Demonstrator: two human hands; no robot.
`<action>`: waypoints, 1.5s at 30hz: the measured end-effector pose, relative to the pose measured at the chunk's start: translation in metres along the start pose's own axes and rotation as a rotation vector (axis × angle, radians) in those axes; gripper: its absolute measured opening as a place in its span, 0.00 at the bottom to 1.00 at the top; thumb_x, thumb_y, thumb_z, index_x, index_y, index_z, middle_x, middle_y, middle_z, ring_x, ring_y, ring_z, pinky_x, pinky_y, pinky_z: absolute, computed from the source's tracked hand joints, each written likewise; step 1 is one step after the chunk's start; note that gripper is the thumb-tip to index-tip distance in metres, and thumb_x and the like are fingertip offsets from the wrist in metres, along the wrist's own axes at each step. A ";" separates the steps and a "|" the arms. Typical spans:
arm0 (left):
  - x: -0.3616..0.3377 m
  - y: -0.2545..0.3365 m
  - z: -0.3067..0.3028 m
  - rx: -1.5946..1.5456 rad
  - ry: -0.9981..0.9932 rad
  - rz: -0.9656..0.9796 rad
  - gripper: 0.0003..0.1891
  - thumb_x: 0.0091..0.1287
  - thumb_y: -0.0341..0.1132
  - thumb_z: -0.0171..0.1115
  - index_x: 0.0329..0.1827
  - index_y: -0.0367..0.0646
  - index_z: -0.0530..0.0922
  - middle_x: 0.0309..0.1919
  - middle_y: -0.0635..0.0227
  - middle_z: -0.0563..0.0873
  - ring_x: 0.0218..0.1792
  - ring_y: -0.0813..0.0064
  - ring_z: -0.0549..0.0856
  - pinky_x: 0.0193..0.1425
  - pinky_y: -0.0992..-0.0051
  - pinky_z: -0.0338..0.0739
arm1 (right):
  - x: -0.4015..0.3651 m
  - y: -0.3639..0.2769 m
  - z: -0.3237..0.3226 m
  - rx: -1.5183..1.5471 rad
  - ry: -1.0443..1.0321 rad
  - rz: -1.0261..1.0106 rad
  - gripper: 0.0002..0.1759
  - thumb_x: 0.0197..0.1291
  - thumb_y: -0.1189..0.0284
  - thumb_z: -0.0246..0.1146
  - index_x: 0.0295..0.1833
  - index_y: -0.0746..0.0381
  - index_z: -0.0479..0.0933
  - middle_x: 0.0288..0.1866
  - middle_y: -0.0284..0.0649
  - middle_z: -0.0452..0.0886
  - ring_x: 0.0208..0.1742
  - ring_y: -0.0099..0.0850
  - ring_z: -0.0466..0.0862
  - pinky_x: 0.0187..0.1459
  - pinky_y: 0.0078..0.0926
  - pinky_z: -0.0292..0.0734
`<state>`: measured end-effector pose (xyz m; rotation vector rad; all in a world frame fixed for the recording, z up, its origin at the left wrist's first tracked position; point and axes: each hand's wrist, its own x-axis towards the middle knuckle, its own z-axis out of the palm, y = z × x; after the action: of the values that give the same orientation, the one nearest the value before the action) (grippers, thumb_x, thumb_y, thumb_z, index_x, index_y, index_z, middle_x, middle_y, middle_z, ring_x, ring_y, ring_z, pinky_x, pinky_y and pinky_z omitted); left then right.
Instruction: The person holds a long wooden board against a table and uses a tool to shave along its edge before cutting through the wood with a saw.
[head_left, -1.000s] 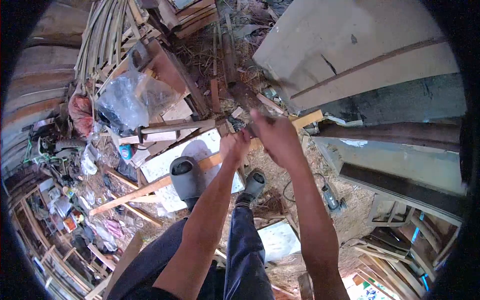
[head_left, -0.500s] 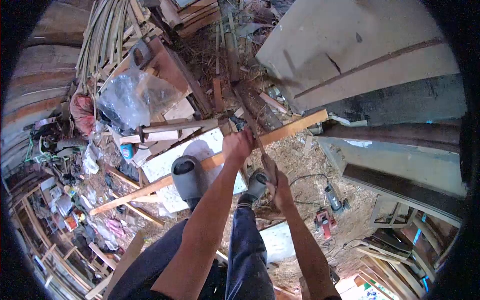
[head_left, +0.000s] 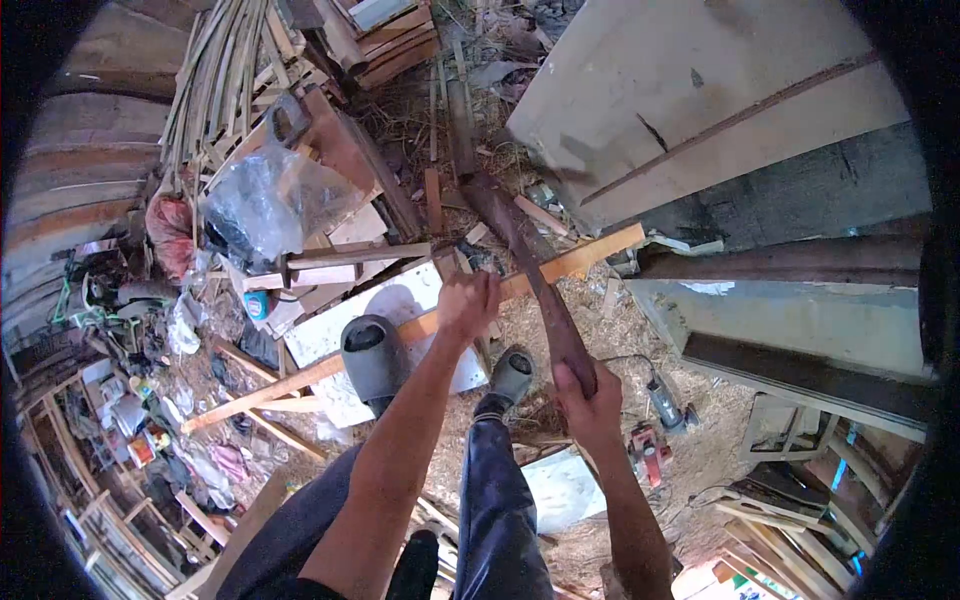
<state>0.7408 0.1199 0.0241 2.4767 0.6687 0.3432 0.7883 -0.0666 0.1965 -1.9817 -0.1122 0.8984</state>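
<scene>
Clearly two hands (head_left: 468, 305) (head_left: 592, 398) (bare), one held tool (head_left: 556, 322)

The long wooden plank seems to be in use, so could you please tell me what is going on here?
The person's right hand grips one end of a long dark tool, which slants over the plank. The left hand is at the plank, fingers curled, though its hold cannot be confirmed. A grey shoe overlaps the plank.

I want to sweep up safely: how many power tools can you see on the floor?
2 that I can make out: a grinder to the right of the right hand, and a red tool just below it in the picture. Others may be hidden.
</scene>
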 end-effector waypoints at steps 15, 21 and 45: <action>-0.007 -0.005 0.009 0.187 -0.430 -0.118 0.20 0.67 0.42 0.44 0.24 0.43 0.81 0.20 0.54 0.83 0.21 0.53 0.83 0.28 0.57 0.79 | -0.062 -0.027 -0.031 -0.180 -0.078 0.066 0.21 0.63 0.57 0.58 0.26 0.64 0.71 0.15 0.28 0.68 0.17 0.17 0.66 0.19 0.20 0.59; 0.003 0.005 -0.001 0.136 -0.401 -0.276 0.26 0.66 0.44 0.43 0.14 0.40 0.79 0.17 0.52 0.81 0.21 0.53 0.83 0.33 0.59 0.79 | -0.070 -0.034 -0.033 -0.202 -0.089 0.070 0.23 0.63 0.57 0.57 0.24 0.64 0.71 0.14 0.29 0.69 0.16 0.18 0.66 0.19 0.22 0.59; 0.007 0.008 -0.013 0.131 -0.542 -0.258 0.25 0.66 0.51 0.46 0.26 0.39 0.82 0.20 0.52 0.82 0.26 0.54 0.84 0.40 0.59 0.78 | -0.017 -0.036 0.017 -0.401 -0.122 0.206 0.22 0.66 0.57 0.53 0.34 0.67 0.77 0.17 0.50 0.76 0.19 0.44 0.79 0.24 0.40 0.70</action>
<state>0.7449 0.1238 0.0400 2.4027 0.7740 -0.4673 0.7747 -0.0415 0.2288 -2.3377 -0.1713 1.2047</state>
